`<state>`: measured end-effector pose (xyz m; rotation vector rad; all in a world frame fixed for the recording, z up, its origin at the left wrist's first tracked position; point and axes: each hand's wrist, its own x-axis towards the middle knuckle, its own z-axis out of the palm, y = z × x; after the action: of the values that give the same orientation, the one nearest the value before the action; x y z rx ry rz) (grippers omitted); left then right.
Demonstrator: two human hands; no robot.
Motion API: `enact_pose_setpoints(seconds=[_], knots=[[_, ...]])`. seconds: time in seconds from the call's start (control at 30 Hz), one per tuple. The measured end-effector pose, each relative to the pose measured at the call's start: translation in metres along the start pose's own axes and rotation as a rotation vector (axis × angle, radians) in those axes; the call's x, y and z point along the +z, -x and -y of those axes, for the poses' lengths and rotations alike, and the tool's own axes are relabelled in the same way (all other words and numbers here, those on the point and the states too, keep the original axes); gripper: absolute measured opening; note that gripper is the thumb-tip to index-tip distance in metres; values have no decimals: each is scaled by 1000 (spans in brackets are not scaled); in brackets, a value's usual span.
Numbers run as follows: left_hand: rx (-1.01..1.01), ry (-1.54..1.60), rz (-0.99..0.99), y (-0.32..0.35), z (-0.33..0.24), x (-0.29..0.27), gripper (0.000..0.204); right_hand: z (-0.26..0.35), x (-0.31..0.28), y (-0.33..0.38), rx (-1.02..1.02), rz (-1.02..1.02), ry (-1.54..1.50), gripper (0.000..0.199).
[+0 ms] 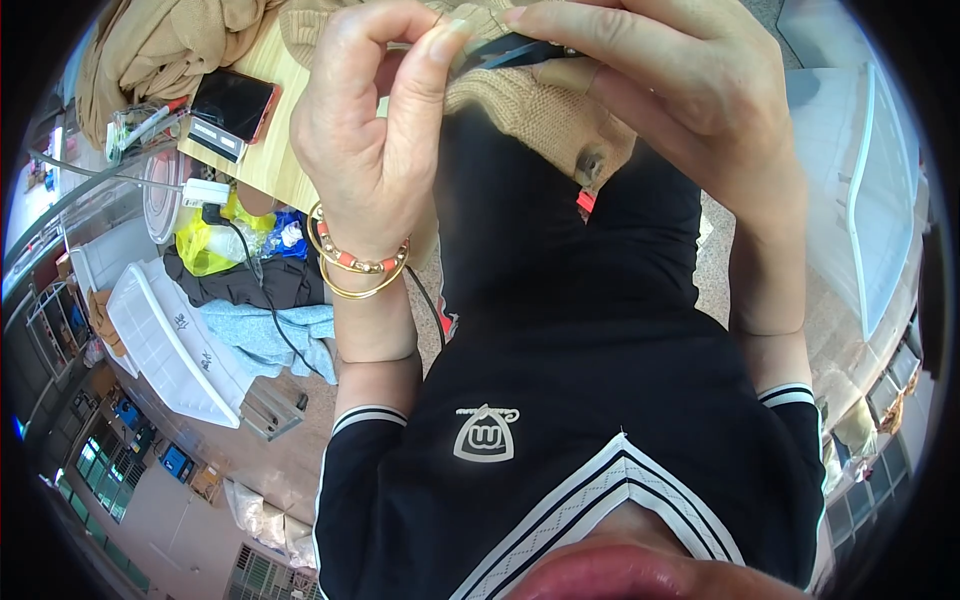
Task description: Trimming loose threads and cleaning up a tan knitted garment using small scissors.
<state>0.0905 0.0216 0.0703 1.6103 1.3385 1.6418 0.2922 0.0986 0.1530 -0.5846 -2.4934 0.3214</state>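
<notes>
My left hand (375, 130) pinches knit cloth (540, 115) | right hand (660, 90) grips dark tool (520, 50) above cloth | tool axis crosswise, toward left hand

Your bench is a light wood tabletop (262, 150), upper left, with beige fabric (150, 45) heaped on its far side. Under its edge: a yellow bag (205, 245), dark and light-blue cloths (265, 335) on the floor. A white plastic lid (170, 345) leans beside them. The floor (290, 465) is pale and speckled. A clear plastic bin (880, 200) is on your right. Windows (105, 470) at lower left, daylight coming in.
</notes>
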Motion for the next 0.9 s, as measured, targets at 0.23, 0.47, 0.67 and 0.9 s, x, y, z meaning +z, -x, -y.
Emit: enact_pose_setpoints(seconds=[0.23,0.47,0.67,0.9], knots=[[9,-28,23,1,-2,-3,11,-1,0,-2,-4,36,-28,26],[6,-24,5,4,-5,0,9,2,-2,-2,-26,132,21,27],[239,-45,-2,12,-11,-10,4,-3,5,17,139,-4,-185,25],[144,119,-30,29,-10,-16,6,2,2,25,214,60,-288,30]])
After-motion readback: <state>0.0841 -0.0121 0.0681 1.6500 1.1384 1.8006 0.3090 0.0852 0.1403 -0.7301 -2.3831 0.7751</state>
